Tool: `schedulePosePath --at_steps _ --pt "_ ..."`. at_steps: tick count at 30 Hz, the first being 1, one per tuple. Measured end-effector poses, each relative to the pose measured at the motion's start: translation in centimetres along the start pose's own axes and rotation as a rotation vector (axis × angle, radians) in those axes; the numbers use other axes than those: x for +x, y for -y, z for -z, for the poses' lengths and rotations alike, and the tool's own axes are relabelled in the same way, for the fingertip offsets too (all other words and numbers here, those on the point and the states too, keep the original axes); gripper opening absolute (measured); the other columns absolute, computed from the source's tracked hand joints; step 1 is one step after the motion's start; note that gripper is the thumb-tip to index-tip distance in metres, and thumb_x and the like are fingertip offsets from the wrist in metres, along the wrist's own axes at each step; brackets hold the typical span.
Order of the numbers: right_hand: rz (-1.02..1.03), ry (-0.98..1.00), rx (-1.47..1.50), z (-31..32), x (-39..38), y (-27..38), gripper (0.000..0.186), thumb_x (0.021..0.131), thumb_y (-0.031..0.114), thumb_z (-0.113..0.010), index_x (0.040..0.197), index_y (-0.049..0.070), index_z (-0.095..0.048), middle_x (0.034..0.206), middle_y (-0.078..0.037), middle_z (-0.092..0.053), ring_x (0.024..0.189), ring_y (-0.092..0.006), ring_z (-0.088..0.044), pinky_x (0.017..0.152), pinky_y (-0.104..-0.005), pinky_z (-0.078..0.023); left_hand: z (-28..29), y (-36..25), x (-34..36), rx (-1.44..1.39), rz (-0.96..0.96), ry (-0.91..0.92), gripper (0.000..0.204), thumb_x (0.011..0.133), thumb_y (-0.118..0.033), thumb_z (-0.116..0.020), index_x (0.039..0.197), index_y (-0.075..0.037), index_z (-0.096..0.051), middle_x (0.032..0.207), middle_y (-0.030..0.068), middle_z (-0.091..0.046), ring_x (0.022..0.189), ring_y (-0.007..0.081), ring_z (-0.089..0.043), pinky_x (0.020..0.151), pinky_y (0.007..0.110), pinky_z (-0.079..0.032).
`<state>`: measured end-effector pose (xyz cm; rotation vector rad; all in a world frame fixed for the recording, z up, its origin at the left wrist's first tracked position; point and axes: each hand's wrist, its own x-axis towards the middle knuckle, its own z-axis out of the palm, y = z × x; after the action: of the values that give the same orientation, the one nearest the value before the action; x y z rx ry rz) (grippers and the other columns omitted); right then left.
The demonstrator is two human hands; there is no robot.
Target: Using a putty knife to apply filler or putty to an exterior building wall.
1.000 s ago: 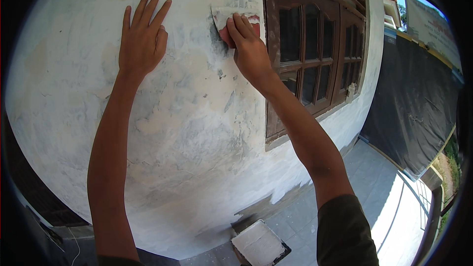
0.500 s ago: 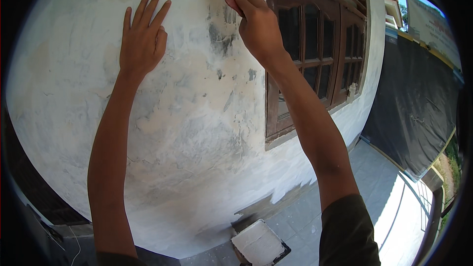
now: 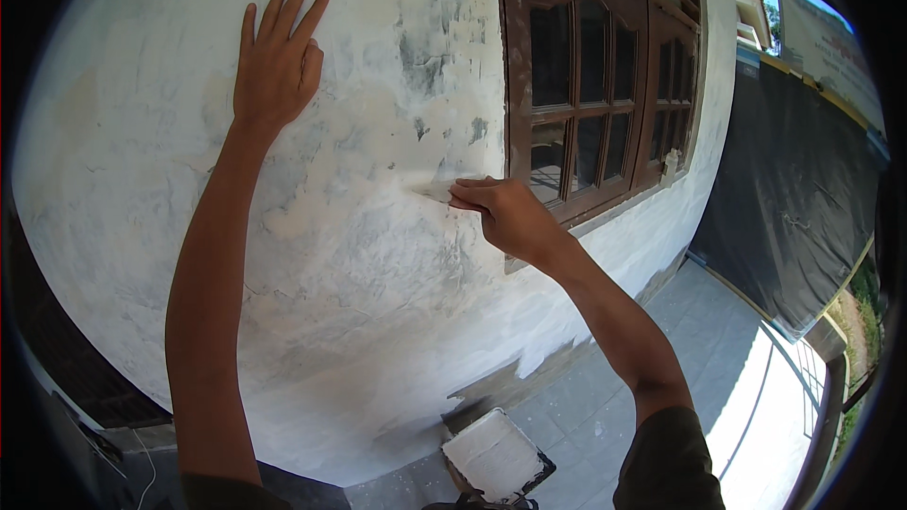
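My left hand [image 3: 278, 66] lies flat on the patchy white wall [image 3: 340, 302], fingers spread, holding nothing. Lower and to the right, beside the window frame, my right hand [image 3: 510, 217] is closed round a scraper [image 3: 435, 192]. Its thin, pale blade meets the wall and is partly smeared by motion; my fingers hide its grip. Grey and dark worn patches [image 3: 422, 64] mark the plaster above the blade.
A brown wooden window [image 3: 586, 118] with small panes is set in the wall at right. On the grey tiled floor [image 3: 605, 397] stands a tray [image 3: 496, 453] of white paste-like material with a dark rim. A black sheet [image 3: 794, 198] hangs at far right.
My right hand has swept the scraper down the wall from near the window's top left to about its lower part. My left hand has stayed nearly in place.
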<state>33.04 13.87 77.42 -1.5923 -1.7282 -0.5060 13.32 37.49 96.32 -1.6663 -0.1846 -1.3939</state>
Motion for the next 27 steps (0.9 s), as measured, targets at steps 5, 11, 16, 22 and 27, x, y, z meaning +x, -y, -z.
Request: schedulePosePath --at_steps 5,11,16,22,27 --pt "-0.172 -0.118 0.105 10.7 7.0 0.9 0.045 0.081 -0.009 -0.058 0.124 -0.004 -0.070 0.095 -0.013 -0.076 0.072 -0.0103 -0.062 0.070 -0.0265 -0.051 0.4 -0.2 0.3 0.002 0.006 0.012 0.059 0.096 -0.012 -0.041 0.154 -0.020 -0.047 0.165 0.0033 -0.036 0.154 0.0236 -0.028 0.127 0.053 -0.015" --pt "0.006 -0.549 0.286 15.6 15.1 -2.0 0.044 0.085 -0.002 -0.063 0.128 -0.005 -0.066 0.092 -0.012 -0.075 0.077 -0.0157 -0.071 0.072 -0.0288 -0.056 0.4 -0.6 0.7 0.022 0.006 -0.005 0.057 0.095 -0.015 -0.045 0.151 -0.019 -0.051 0.162 0.0050 -0.040 0.152 0.0240 -0.032 0.125 0.054 -0.020" --pt "0.304 -0.825 -0.289 10.8 18.8 -2.1 0.043 0.083 -0.010 -0.057 0.125 -0.003 -0.065 0.116 -0.023 -0.070 0.098 -0.0360 -0.072 0.084 -0.0401 -0.059 0.4 -0.4 0.2 0.038 0.005 0.010 0.057 0.095 -0.015 -0.045 0.151 -0.019 -0.051 0.162 0.0054 -0.041 0.152 0.0240 -0.032 0.125 0.054 -0.020" --pt "0.350 -0.820 -0.419 3.1 17.2 -3.1 0.045 0.084 -0.013 -0.054 0.128 -0.008 -0.058 0.138 -0.030 -0.057 0.131 -0.0460 -0.054 0.102 -0.0485 -0.052 0.2 -0.3 0.3 0.027 -0.003 -0.002 0.056 0.095 -0.015 -0.045 0.151 -0.019 -0.051 0.162 0.0054 -0.041 0.153 0.0240 -0.032 0.126 0.054 -0.019" --pt "0.265 -0.704 -0.428 0.1 12.1 -3.6 0.051 0.083 -0.013 -0.055 0.133 -0.009 -0.056 0.140 -0.030 -0.056 0.133 -0.0441 -0.053 0.109 -0.0503 -0.047 0.1 -0.2 0.3 0.036 -0.010 -0.009 0.056 0.096 -0.015 -0.044 0.152 -0.020 -0.050 0.163 0.0049 -0.040 0.153 0.0237 -0.031 0.126 0.055 -0.017"
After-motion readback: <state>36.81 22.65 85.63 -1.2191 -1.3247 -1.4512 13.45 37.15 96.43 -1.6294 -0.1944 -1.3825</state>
